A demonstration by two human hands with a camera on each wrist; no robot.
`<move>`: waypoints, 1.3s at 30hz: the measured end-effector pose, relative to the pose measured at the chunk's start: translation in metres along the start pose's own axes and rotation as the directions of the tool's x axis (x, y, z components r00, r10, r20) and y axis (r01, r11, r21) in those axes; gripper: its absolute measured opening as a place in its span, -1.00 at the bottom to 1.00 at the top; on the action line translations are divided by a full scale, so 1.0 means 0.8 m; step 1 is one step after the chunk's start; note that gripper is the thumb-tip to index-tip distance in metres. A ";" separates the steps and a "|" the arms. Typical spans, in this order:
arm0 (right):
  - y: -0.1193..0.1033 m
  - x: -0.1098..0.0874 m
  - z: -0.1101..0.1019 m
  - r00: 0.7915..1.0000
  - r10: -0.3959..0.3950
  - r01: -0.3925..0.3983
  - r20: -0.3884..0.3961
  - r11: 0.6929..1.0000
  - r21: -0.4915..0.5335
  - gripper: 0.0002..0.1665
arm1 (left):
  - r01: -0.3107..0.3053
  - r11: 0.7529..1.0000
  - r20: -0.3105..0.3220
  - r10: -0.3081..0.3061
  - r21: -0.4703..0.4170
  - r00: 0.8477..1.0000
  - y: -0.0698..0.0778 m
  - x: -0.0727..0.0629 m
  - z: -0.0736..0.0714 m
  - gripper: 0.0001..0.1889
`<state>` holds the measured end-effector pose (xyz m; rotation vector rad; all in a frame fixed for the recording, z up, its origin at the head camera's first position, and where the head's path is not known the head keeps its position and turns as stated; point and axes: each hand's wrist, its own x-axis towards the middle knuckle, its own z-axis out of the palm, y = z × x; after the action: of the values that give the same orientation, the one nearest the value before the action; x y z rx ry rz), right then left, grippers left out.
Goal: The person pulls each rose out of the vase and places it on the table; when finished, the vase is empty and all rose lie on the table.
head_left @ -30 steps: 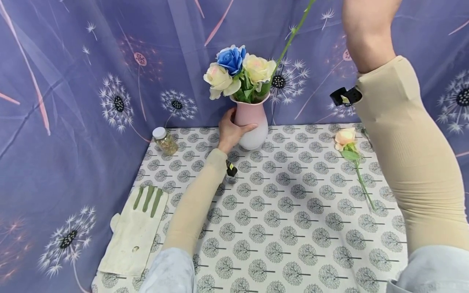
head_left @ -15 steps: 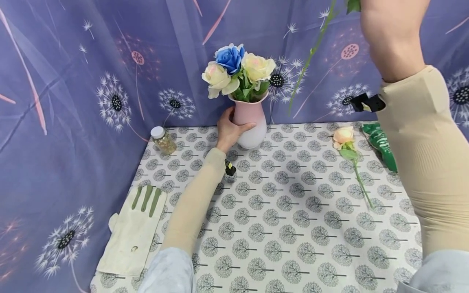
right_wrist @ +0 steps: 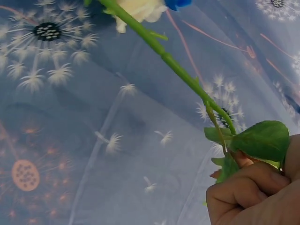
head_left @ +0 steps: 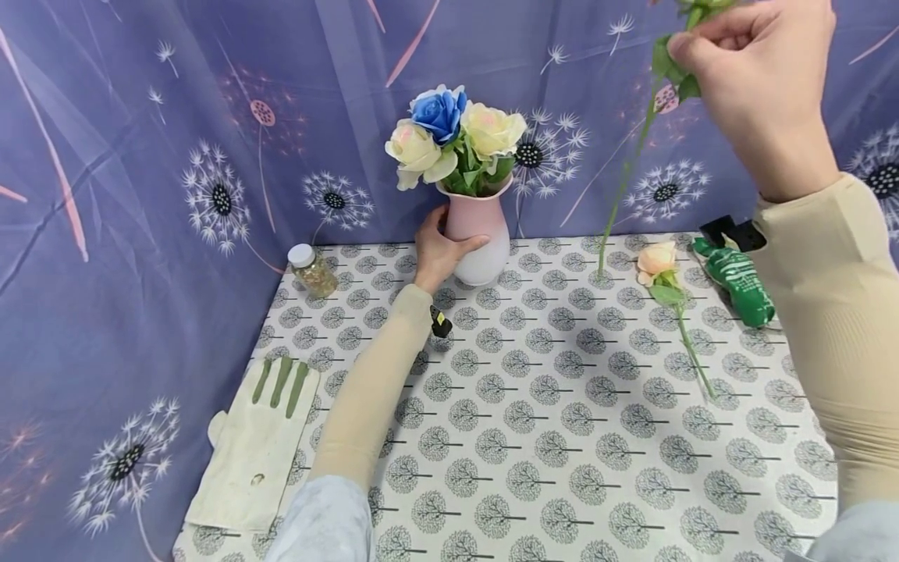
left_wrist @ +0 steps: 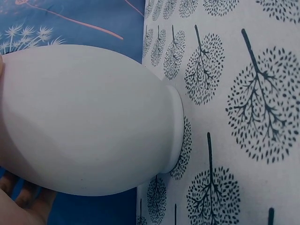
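Observation:
My left hand (head_left: 442, 248) grips the side of a pink-and-white vase (head_left: 485, 250), its thumb across the front. The vase stands upright at the back of the table and fills much of the left wrist view. In it are a blue rose (head_left: 438, 113) and cream roses (head_left: 414, 148). Raised at the upper right, my right hand (head_left: 769, 97) pinches a flower stem (head_left: 627, 172) near its green leaves (right_wrist: 262, 138). The stem slants down to the left, to the right of the vase; its bloom is mostly cut off by the head view's top edge.
A peach rose (head_left: 657, 261) lies on the right of the tree-print tablecloth (head_left: 520, 445). Beyond it is a green bundle with white markings (head_left: 740, 285). A white-capped jar (head_left: 312, 272) and an off-white glove (head_left: 246, 460) are on the left. A purple curtain (head_left: 281, 47) hangs behind.
My right hand has moved right and then down, carrying the flower stem away from the vase mouth. The green bundle has come into view from behind the right arm. My left hand stays on the vase.

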<state>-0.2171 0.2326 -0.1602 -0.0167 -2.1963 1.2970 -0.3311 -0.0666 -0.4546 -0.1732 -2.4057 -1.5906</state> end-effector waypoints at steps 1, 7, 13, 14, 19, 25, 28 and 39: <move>0.005 -0.002 -0.003 1.000 0.007 -0.007 0.011 0.999 -0.035 -0.60 | 0.001 1.000 0.002 -0.001 -0.001 1.000 0.000 0.000 0.000 0.05; 0.039 -0.006 -0.024 0.981 0.120 -0.087 0.151 0.975 -0.207 -0.72 | 0.005 1.000 0.013 -0.005 -0.010 1.000 0.003 -0.001 -0.001 0.05; 0.083 -0.008 -0.037 0.909 0.298 -0.162 0.293 0.897 -0.411 -0.81 | 0.002 1.000 0.015 -0.001 -0.019 1.000 0.004 0.000 -0.003 0.05; 0.090 -0.009 -0.037 0.893 0.326 -0.169 0.311 0.882 -0.439 -0.84 | 0.004 1.000 0.014 -0.004 -0.019 1.000 0.004 0.000 -0.003 0.05; 0.132 -0.019 -0.034 0.830 0.409 -0.156 0.380 0.824 -0.545 -0.70 | 0.005 1.000 0.004 -0.005 -0.010 1.000 0.002 -0.001 -0.002 0.04; 0.188 -0.033 -0.025 0.788 0.435 -0.111 0.435 0.796 -0.595 -0.64 | -0.010 1.000 0.003 0.010 -0.007 1.000 0.002 0.000 0.000 0.04; 0.218 -0.040 -0.019 0.757 0.459 -0.104 0.465 0.788 -0.607 -0.66 | 0.001 1.000 0.011 -0.001 -0.027 1.000 0.002 -0.001 -0.001 0.05; 0.305 -0.055 -0.004 0.662 0.525 -0.117 0.534 0.777 -0.619 -0.63 | 0.003 0.999 0.011 -0.003 -0.033 1.000 0.005 -0.001 -0.001 0.06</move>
<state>-0.2457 0.3509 -0.3761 -0.2080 -3.3081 0.8624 -0.3294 -0.0655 -0.4509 -0.1848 -2.3905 -1.6352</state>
